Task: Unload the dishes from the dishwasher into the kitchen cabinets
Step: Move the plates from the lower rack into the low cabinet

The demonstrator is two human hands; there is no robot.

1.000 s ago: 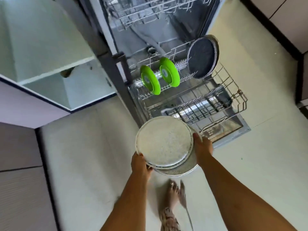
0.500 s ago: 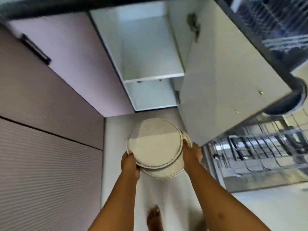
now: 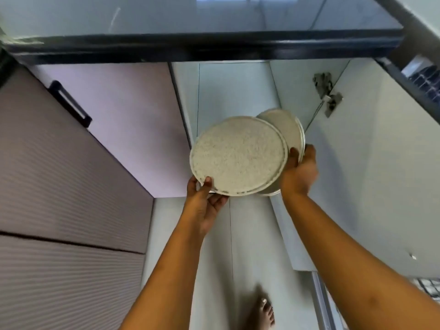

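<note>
A speckled white plate [image 3: 238,156] is held out in front of the open lower cabinet [image 3: 235,89]. My left hand [image 3: 204,201] grips its near left rim, thumb on top. A second speckled plate [image 3: 285,129] sticks out behind and to the right of it, tilted up. My right hand [image 3: 300,170] holds that one at its near edge, thumb over the rim. Both plates are at the cabinet's opening, above the floor. The dishwasher shows only as a strip of rack [image 3: 428,288] at the lower right edge.
The white cabinet door [image 3: 381,175] stands open on the right, its hinge [image 3: 326,94] near the plates. A dark countertop edge [image 3: 202,46] runs above. A lilac door with a black handle [image 3: 70,103] is to the left, ribbed panels [image 3: 59,210] beside it. A bare foot [image 3: 264,313] is below.
The view swung from the dishwasher to the cabinet. Both hands carried the plates up and forward to the opening. The plates have slid apart, the right one now tilted behind.
</note>
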